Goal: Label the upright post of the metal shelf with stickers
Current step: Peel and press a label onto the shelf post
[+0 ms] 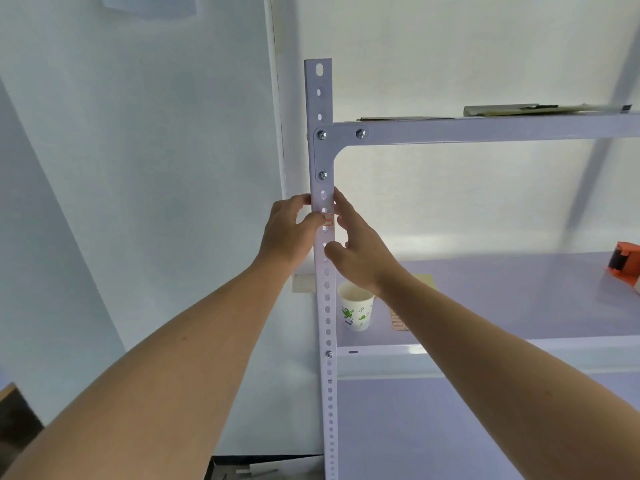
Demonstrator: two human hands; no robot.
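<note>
Both hands are raised to the white perforated metal post, whose long axis runs straight up and down between them, just below the bolted corner bracket. The left hand curls its fingers round the post's left edge, while the right hand rests against the right edge, fingers fairly straight and thumb on the front face lower down. The small white red-bordered sticker sits at the left thumb's tip, so that hand is nearer and looks best placed to press it flat.
</note>
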